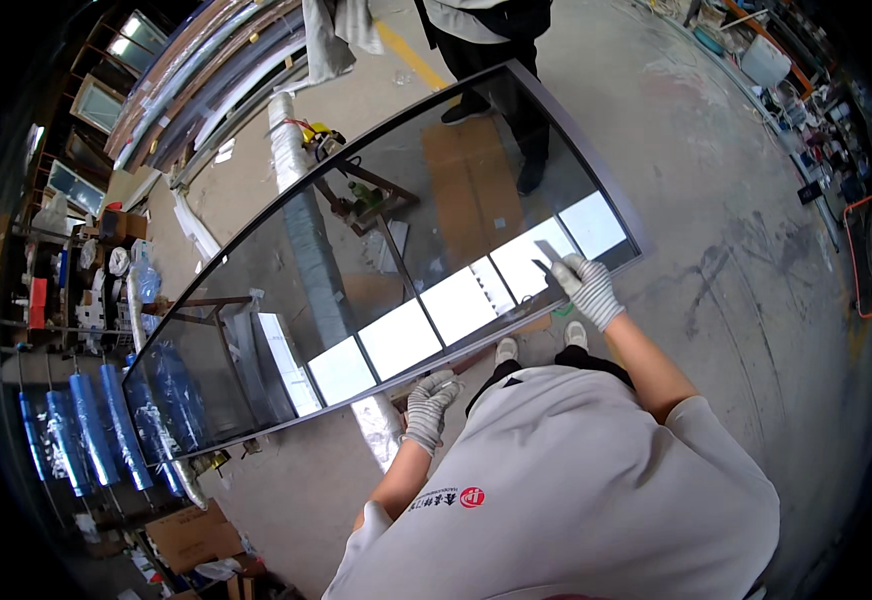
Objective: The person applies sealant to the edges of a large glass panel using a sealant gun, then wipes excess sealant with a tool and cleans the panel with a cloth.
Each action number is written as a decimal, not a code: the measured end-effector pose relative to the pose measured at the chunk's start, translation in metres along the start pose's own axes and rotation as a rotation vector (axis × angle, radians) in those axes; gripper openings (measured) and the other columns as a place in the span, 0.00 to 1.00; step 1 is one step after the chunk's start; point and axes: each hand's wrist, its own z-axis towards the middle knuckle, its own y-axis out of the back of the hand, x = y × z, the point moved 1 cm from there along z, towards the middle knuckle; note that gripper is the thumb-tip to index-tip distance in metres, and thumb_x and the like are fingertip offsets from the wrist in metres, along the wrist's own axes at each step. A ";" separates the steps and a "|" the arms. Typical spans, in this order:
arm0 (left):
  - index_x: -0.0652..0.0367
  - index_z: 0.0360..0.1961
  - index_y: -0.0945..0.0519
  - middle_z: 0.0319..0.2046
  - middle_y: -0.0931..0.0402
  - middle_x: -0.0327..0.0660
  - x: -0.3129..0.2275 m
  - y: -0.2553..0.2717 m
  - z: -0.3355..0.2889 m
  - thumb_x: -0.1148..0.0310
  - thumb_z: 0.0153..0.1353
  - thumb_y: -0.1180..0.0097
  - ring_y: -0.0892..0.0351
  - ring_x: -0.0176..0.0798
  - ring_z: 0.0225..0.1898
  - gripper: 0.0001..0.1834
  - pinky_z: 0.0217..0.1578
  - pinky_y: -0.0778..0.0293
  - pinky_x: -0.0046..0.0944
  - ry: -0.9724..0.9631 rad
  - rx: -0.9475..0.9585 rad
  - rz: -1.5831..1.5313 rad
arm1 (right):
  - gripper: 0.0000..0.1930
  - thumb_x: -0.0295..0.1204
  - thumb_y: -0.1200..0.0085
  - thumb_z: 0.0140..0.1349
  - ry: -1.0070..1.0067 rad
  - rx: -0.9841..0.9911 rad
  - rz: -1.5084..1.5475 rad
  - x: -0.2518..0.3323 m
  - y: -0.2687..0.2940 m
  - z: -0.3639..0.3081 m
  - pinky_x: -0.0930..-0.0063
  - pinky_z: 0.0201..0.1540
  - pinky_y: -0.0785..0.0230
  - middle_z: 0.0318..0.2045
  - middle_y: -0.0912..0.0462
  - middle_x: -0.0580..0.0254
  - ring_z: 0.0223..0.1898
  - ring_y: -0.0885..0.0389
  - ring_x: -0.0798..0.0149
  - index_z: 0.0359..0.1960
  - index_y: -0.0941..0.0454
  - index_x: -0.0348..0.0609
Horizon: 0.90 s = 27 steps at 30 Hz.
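Note:
A large framed glass panel (396, 235) lies in front of me, its dark-edged glass mirroring bright window shapes. Over its right part my right hand (588, 290), in a striped glove, is closed round a thin flat grey tool (548, 252). The tool points away from me above the glass; its exact kind is unclear. My left hand (431, 408), gloved alike, is beside the panel's near edge with its fingers curled. Whatever those fingers hold, if anything, I cannot make out. Whether this hand touches the frame is also unclear.
A wrapped beam (288, 150) runs beneath the panel. Another person (486, 35) stands beyond its far edge. Long profiles (206, 80) are stacked at far left. Blue film rolls (91, 425) and a cardboard box (194, 535) are at left; tools and clutter (796, 110) line the right.

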 end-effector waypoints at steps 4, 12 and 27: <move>0.67 0.42 0.24 0.31 0.21 0.44 -0.015 -0.002 -0.012 0.76 0.59 0.47 0.21 0.34 0.28 0.10 0.27 0.23 0.28 0.082 -0.101 0.146 | 0.16 0.42 0.52 0.62 -0.074 -0.236 0.104 -0.022 0.017 0.005 0.69 0.32 0.31 0.22 0.21 0.56 0.25 0.24 0.63 0.33 0.23 0.39; 0.64 0.31 0.23 0.14 0.30 0.38 -0.016 -0.017 -0.001 0.68 0.61 0.47 0.36 0.29 0.09 0.09 0.11 0.41 0.27 -0.039 0.024 0.278 | 0.15 0.42 0.55 0.62 -0.126 -0.054 -0.177 -0.018 0.019 0.004 0.62 0.35 0.29 0.26 0.20 0.52 0.29 0.21 0.52 0.33 0.23 0.43; 0.60 0.47 0.24 0.20 0.31 0.32 0.010 -0.005 0.030 0.73 0.61 0.50 0.35 0.25 0.18 0.13 0.20 0.36 0.27 -0.112 0.165 0.559 | 0.14 0.43 0.51 0.59 0.095 0.027 -0.258 0.016 -0.006 -0.020 0.61 0.34 0.29 0.21 0.20 0.58 0.26 0.20 0.53 0.31 0.21 0.47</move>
